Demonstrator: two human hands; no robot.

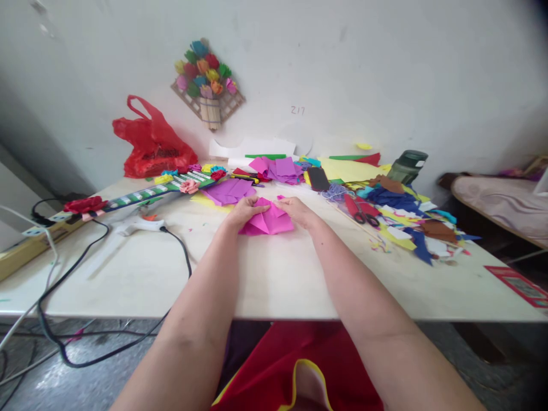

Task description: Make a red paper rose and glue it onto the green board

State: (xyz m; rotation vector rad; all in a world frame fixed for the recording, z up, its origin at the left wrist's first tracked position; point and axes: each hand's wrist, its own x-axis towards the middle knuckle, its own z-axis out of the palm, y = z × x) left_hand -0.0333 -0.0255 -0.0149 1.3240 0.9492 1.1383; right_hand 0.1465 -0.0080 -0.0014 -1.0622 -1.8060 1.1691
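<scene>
A folded pink paper (268,220) is pressed flat on the pale table (265,274) by the fingers of the left hand (243,212) and right hand (299,211), one at each edge. Purple sheets (229,190) lie just beyond the fingertips; red scissors (362,210) are seen to their right.

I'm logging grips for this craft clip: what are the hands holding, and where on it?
Both hands press the pink paper on the table: left hand on its left upper edge, right hand on its right upper edge.
</scene>
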